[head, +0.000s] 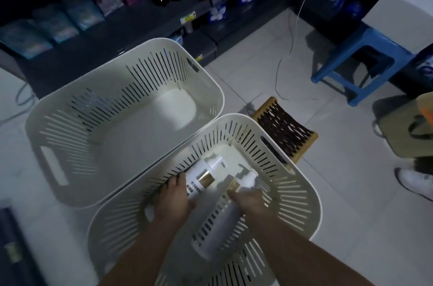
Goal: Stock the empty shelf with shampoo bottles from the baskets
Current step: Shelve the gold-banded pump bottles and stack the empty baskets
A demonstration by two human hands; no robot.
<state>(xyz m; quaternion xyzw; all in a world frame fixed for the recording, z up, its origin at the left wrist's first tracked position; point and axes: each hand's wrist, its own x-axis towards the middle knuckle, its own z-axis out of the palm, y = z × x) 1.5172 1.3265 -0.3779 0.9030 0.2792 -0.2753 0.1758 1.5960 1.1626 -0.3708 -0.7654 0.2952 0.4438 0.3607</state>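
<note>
While both bottles sit low inside the near basket (302,192), each hand has hold of one. The left hand (174,196) curls round the gold-banded bottle (201,179), whose white cap points away beyond the fingers. The right hand (248,201) wraps the pump bottle (215,227) just below its neck, with the long body trailing back under the wrist. Between the hands the two bottles nearly touch. If lifted together they could knock. The pump bottle, gripped near one end, could also swing and catch the slotted wall. Beyond the left hand stands the far basket (70,107), then the dark shelves (140,25).
</note>
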